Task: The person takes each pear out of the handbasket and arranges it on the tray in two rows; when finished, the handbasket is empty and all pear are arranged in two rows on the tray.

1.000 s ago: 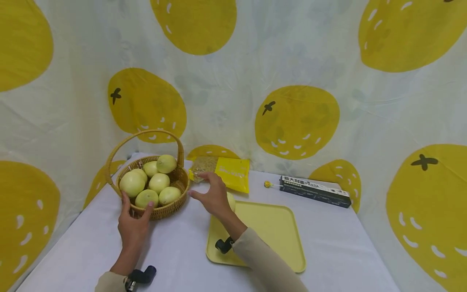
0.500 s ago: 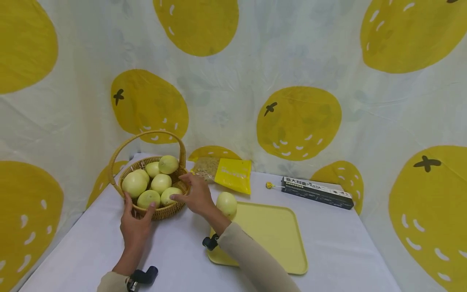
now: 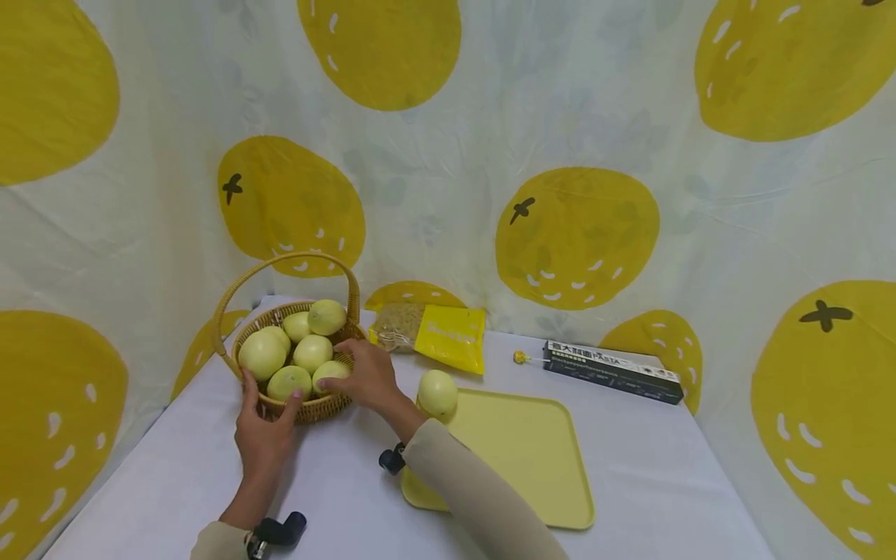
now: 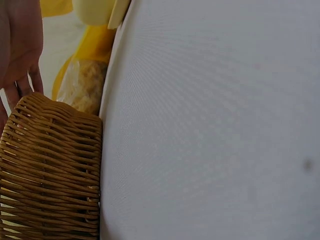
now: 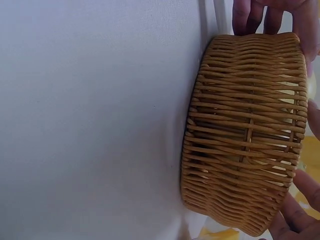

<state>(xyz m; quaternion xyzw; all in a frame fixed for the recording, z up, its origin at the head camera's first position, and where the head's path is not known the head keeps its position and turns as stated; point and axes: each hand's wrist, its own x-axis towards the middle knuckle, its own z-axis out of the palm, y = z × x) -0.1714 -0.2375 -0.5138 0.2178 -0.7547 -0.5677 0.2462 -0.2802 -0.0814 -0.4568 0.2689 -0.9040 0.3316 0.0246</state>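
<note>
A wicker basket [image 3: 318,408] with a tall handle stands at the left of the table, holding several round, pale yellow-green fruits [image 3: 262,356]. My left hand [image 3: 264,435] holds the basket's near left side, its thumb over the rim. At the front right of the basket, my right hand [image 3: 367,377] reaches over the rim, thumb and fingers around one pale fruit [image 3: 329,375]. Part of that fruit is hidden by the hand. In the right wrist view, left-hand fingers [image 5: 250,20] press the woven wall. Another pale fruit [image 3: 438,393] sits at the far left corner of a yellow tray [image 3: 518,451].
Behind the tray lies a yellow bag [image 3: 451,334] with a see-through part. A lollipop [image 3: 520,357] and a dark pasta box [image 3: 609,369] lie at the back right. The white table [image 3: 651,482] ends at a fruit-print curtain [image 3: 434,218].
My right hand has moved left, from beside the basket to over its rim, and closed around a front-right fruit. The left hand stays on the basket.
</note>
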